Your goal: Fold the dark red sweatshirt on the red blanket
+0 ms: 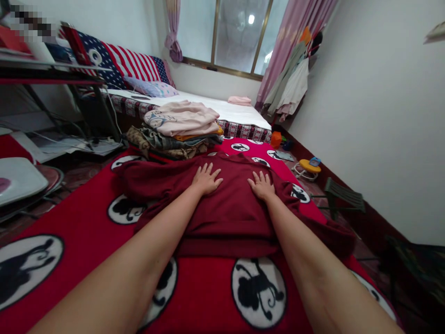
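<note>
A maroon long-sleeved sweatshirt (232, 208) lies spread out on a red blanket (205, 287) with white ovals and black monkey figures. Its hem faces me, and its sleeves reach out to both sides. My left hand (206, 180) rests flat on the upper left of the garment, fingers spread. On its upper right lies my right hand (262, 185), palm down with the fingers apart. Neither hand grips the cloth. Just beyond the sweatshirt, to the left, sits a stack of folded clothes (174, 144) topped by a pale pink garment (184, 117).
Behind the stack is a bed with a white sheet (208, 99) and a pillow (153, 87). A desk (52, 74) and a white-seated chair (21, 181) stand left. Along the right wall are a yellow stool (310, 166), a dark folding stool (344, 195) and hanging clothes (292, 88).
</note>
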A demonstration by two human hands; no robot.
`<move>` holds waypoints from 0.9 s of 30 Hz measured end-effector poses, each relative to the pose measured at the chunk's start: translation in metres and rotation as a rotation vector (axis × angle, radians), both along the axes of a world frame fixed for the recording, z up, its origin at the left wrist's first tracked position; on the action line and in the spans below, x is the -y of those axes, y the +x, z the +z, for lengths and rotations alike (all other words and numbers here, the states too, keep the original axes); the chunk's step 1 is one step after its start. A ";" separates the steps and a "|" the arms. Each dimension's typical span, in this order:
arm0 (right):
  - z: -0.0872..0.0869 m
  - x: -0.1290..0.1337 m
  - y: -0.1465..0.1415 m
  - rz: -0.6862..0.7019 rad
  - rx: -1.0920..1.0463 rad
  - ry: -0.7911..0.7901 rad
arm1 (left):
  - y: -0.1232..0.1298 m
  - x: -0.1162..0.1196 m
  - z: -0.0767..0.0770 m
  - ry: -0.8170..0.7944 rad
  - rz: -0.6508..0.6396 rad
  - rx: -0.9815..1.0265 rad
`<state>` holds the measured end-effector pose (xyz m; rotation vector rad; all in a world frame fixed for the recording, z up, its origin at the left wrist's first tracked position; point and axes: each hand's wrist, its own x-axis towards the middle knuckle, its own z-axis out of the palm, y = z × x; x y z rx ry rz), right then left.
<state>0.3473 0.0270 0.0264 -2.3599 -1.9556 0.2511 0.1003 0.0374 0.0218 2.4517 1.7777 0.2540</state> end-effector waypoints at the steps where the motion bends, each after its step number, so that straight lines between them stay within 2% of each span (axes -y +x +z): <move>1: 0.000 0.008 0.000 0.009 -0.005 -0.007 | -0.003 0.008 0.000 -0.004 -0.001 -0.005; 8: 0.000 0.064 -0.003 0.062 0.012 -0.009 | -0.016 0.056 -0.004 0.029 -0.013 -0.008; 14: -0.002 0.098 -0.011 0.082 0.022 0.027 | -0.022 0.082 -0.005 0.048 -0.013 -0.005; 19: -0.003 0.129 -0.008 0.224 0.042 0.034 | -0.035 0.108 -0.002 0.013 -0.119 -0.009; 22: 0.000 0.159 0.003 0.367 0.012 0.056 | -0.059 0.134 0.004 -0.076 -0.223 -0.031; 25: 0.007 0.196 0.025 0.490 -0.064 0.114 | -0.099 0.163 0.010 -0.129 -0.308 -0.030; 27: 0.012 0.218 0.045 0.512 -0.112 0.157 | -0.129 0.181 0.011 -0.128 -0.338 -0.001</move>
